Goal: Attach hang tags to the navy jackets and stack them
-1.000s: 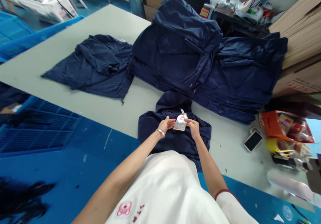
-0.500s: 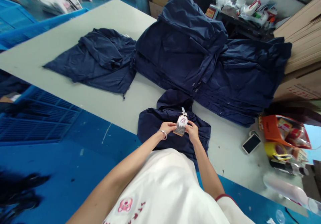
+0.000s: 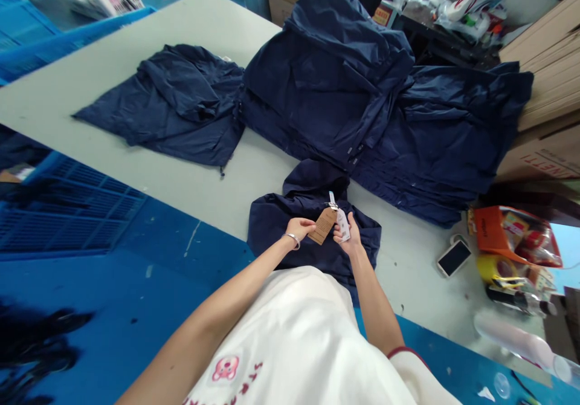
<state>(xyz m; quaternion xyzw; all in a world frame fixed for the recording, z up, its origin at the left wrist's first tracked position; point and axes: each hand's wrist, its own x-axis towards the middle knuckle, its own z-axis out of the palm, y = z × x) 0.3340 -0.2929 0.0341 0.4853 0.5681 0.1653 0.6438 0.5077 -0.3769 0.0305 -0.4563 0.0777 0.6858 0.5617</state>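
A folded navy garment [image 3: 272,223] lies at the table's near edge, with hang tags fastened to it by a short strap. My left hand [image 3: 299,230] pinches the lower left edge of the brown tag [image 3: 323,226]. In my right hand [image 3: 350,236] is the white tag [image 3: 343,225], held between thumb and fingers. The two tags are spread apart and joined at the top. Behind them rises a big stack of navy garments [image 3: 317,84], and another navy garment [image 3: 181,103] is spread out to the left.
A phone [image 3: 454,257] lies on the table [image 3: 408,272] at the right, beside an orange box [image 3: 492,239], yellow tape [image 3: 496,269] and bottles. Blue crates [image 3: 81,205] stand on the floor at the left. Cardboard [image 3: 548,60] leans at the far right.
The tags were together with a white and grey printed face showing; now they are fanned apart, brown to the left and white to the right. My right hand has turned, its fingers around the white tag.
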